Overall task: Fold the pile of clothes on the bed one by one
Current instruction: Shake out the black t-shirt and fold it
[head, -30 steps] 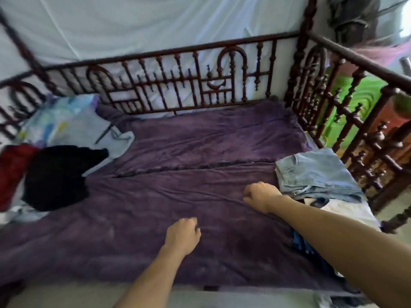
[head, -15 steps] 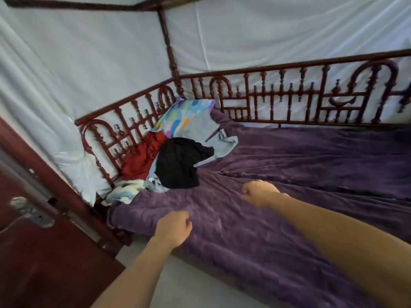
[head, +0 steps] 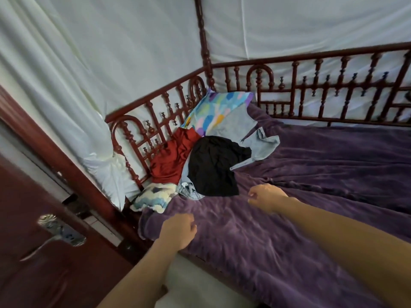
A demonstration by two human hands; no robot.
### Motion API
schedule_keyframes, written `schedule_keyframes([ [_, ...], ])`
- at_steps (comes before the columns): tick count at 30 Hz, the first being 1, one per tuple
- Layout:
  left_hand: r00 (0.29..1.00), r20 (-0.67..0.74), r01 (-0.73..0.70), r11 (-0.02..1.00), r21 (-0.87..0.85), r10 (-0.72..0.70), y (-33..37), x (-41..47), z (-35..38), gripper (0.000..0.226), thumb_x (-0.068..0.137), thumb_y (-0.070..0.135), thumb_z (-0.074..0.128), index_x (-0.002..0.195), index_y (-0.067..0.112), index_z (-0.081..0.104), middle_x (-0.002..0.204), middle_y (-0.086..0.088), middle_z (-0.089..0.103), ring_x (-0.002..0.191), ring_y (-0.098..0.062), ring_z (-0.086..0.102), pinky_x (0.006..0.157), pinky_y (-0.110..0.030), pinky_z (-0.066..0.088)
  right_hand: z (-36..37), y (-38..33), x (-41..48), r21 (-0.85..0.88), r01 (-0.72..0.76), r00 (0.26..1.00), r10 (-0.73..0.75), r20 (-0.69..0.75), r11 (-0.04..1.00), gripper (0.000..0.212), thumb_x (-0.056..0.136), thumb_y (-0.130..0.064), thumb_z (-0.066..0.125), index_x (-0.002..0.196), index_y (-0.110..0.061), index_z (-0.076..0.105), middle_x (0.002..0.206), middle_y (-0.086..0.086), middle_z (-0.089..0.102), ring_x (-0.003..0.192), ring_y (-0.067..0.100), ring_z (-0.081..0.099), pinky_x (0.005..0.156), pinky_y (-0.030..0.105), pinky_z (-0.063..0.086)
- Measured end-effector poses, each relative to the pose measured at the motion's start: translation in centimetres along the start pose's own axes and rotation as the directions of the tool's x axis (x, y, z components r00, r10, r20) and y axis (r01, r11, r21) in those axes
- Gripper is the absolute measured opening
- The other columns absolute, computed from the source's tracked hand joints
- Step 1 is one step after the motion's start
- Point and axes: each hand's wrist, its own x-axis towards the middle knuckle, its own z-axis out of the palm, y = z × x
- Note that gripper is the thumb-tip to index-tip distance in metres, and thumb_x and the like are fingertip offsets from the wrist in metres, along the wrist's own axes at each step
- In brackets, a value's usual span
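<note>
The pile of clothes (head: 201,150) sits in the far left corner of the bed (head: 333,165), pushed up against the carved wooden railing (head: 142,141). A black garment (head: 213,170) lies on top, with a red garment (head: 173,158) beside it against the rail, a pale blue garment (head: 242,132) spreading out behind, and a pale patterned cloth (head: 153,197) at the near edge.

The right hand (head: 265,196) hovers just beside the lower hem of the black garment. Its grip is closed, fingers curled in and holding nothing. The left hand (head: 178,232) hangs near the bed's front edge, its grip likewise curled in on nothing.

The black garment looks light, soft and limp. It should lift with little effort but will sag and drag its neighbours if it is caught low. Pinching its near hem or a shoulder seam with both hands would likely free it cleanly.

The purple blanket (head: 278,252) offers wide bare room to the right for laying a piece flat. The railing hems in the pile on two sides, and a door (head: 44,274) stands close on the left, so pulling towards the right seems the easier way.
</note>
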Motion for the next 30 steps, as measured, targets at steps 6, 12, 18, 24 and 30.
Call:
schedule_keyframes([
  [6,0.998,0.061,-0.002,0.999,0.036,0.0,-5.2,10.9,-1.1,0.031,0.095,0.034,0.042,0.117,0.018,0.058,0.116,-0.005,0.063,0.11,-0.024,0.057,0.087,-0.033,0.044,0.3,-0.7,12.1,0.05,-0.052,0.998,0.051,0.028,0.997,0.034,0.088,-0.043,0.053,0.116,-0.027,0.062,0.122,0.007,0.062,0.113,0.03,0.057,0.088,0.037,0.049],
  [12,0.993,0.108,0.043,0.999,0.015,-0.044,-10.6,18.6,-1.5,0.031,0.096,0.033,0.042,0.119,0.02,0.058,0.118,-0.002,0.062,0.112,-0.021,0.056,0.088,-0.032,0.044,0.8,-3.3,21.3,0.058,-0.075,0.992,0.068,0.11,0.996,0.037,0.09,-0.043,0.053,0.122,-0.026,0.06,0.127,0.005,0.06,0.117,0.029,0.055,0.091,0.036,0.047],
  [18,0.973,0.231,-0.022,1.0,0.009,0.019,-15.5,26.5,0.8,0.028,0.095,0.036,0.043,0.113,0.021,0.057,0.111,-0.001,0.064,0.107,-0.02,0.058,0.083,-0.032,0.045,3.3,-5.1,28.2,0.073,-0.128,0.983,0.117,0.144,0.989,0.041,0.091,-0.046,0.052,0.128,-0.028,0.056,0.124,0.001,0.062,0.114,0.026,0.057,0.092,0.036,0.048],
  [24,0.927,0.335,-0.177,0.984,-0.007,0.169,-19.8,36.6,4.9,0.025,0.094,0.034,0.042,0.107,0.02,0.057,0.108,-0.004,0.064,0.104,-0.024,0.059,0.079,-0.033,0.043,7.8,-5.2,33.7,0.071,-0.307,0.927,0.281,0.248,0.949,0.039,0.093,-0.043,0.052,0.128,-0.026,0.056,0.125,0.001,0.061,0.113,0.025,0.058,0.089,0.034,0.048],
  [30,0.879,0.373,-0.295,0.953,-0.066,0.298,-22.2,45.5,10.1,0.022,0.092,0.029,0.047,0.106,0.017,0.058,0.11,-0.006,0.063,0.105,-0.027,0.06,0.08,-0.036,0.046,14.3,-6.3,38.2,0.04,-0.457,0.833,0.411,0.371,0.889,0.035,0.091,-0.039,0.05,0.122,-0.025,0.059,0.123,0.006,0.062,0.111,0.029,0.059,0.086,0.033,0.048],
])
